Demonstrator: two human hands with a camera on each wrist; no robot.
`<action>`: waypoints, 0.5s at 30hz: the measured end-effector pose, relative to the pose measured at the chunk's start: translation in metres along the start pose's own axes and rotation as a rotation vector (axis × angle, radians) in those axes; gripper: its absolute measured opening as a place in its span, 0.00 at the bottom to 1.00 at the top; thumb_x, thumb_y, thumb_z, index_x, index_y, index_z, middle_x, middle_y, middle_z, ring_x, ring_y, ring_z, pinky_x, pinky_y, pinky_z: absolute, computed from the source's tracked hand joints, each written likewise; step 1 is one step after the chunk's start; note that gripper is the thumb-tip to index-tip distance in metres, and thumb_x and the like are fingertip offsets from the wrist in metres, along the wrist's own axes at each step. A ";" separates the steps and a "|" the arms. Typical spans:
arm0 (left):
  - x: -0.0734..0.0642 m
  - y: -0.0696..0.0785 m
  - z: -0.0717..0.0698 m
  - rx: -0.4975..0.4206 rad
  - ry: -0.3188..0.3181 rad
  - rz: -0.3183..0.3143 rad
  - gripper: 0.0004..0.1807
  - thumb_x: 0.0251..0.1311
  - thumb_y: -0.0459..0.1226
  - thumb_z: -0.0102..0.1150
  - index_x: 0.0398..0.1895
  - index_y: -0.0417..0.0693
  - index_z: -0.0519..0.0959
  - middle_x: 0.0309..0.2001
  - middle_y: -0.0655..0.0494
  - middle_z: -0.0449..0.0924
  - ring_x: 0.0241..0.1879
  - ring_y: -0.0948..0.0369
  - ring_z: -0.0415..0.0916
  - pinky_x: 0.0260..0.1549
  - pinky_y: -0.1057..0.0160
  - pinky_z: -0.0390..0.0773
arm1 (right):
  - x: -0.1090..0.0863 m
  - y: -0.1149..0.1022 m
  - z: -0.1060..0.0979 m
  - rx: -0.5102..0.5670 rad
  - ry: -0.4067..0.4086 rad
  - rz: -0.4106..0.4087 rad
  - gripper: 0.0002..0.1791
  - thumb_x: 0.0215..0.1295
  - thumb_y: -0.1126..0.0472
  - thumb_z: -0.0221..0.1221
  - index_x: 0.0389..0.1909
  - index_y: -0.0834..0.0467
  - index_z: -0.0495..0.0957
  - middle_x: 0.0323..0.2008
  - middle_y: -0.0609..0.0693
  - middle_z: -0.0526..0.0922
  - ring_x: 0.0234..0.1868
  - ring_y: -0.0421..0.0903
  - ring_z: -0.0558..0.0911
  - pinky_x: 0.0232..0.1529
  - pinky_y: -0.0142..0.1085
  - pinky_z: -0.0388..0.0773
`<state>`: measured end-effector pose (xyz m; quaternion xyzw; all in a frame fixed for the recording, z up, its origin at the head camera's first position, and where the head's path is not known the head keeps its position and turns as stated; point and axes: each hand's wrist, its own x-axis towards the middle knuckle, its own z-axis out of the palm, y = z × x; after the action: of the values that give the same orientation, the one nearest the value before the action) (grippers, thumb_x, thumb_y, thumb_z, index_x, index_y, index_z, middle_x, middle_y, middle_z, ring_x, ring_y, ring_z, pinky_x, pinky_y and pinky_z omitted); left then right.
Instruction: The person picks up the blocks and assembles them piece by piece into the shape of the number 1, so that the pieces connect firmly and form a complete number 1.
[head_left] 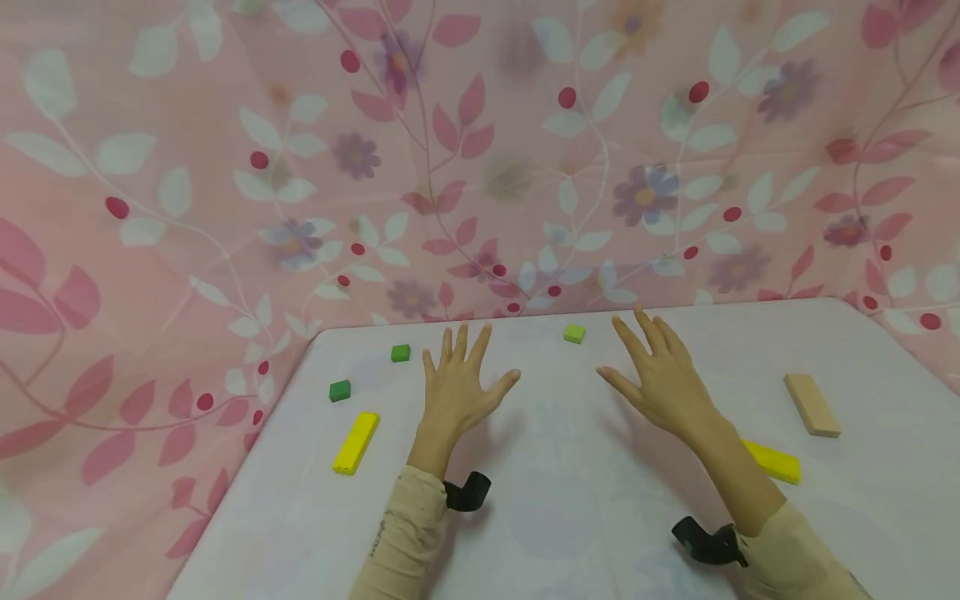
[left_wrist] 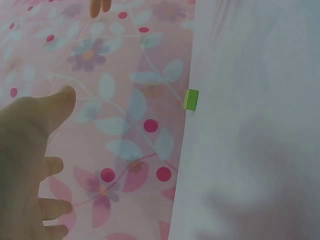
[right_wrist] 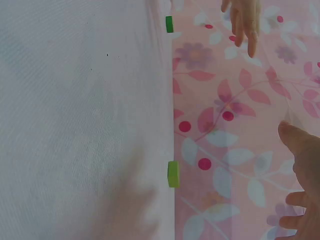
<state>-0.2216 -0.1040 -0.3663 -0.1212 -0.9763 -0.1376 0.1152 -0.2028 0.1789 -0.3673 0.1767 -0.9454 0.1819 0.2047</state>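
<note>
Both hands hover over a white table, fingers spread and holding nothing. The left hand [head_left: 457,392] is left of the middle, with its thumb out to the right. A green block [head_left: 401,353] lies just left of its fingers, and a darker green block [head_left: 340,391] farther left. Nearer the front on that side is a long yellow block [head_left: 356,443]. The right hand [head_left: 663,383] reaches forward on the other side, its thumb pointing left. Beyond its thumb sits a light green block [head_left: 574,333]. The right forearm partly covers a second yellow block [head_left: 776,462].
A pale wooden block [head_left: 812,406] lies at the right of the table [head_left: 555,500]. A pink floral cloth [head_left: 510,167] hangs behind the table's back edge and along its left side. Each wrist carries a black camera mount, one at the left wrist [head_left: 468,492].
</note>
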 end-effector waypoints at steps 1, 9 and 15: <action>-0.001 -0.001 0.000 -0.003 0.000 -0.001 0.43 0.58 0.68 0.40 0.74 0.61 0.52 0.73 0.45 0.49 0.72 0.46 0.38 0.63 0.34 0.40 | -0.002 0.001 -0.002 0.005 -0.016 -0.009 0.39 0.64 0.45 0.56 0.69 0.61 0.56 0.68 0.69 0.53 0.67 0.70 0.52 0.65 0.59 0.47; -0.006 -0.006 0.002 -0.017 0.072 0.039 0.38 0.58 0.63 0.47 0.67 0.54 0.66 0.56 0.43 0.75 0.56 0.44 0.69 0.52 0.41 0.67 | -0.013 0.005 -0.010 0.016 -0.030 -0.050 0.38 0.63 0.49 0.59 0.69 0.61 0.57 0.66 0.70 0.56 0.65 0.70 0.54 0.65 0.59 0.49; -0.008 -0.007 0.003 -0.021 0.093 0.062 0.35 0.57 0.63 0.49 0.62 0.52 0.71 0.53 0.46 0.77 0.53 0.46 0.72 0.49 0.44 0.71 | -0.021 0.007 -0.011 0.012 -0.005 -0.083 0.38 0.60 0.51 0.61 0.67 0.62 0.60 0.64 0.70 0.60 0.63 0.70 0.58 0.63 0.59 0.53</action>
<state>-0.2165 -0.1107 -0.3730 -0.1458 -0.9642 -0.1495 0.1632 -0.1840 0.1949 -0.3693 0.2175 -0.9367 0.1784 0.2085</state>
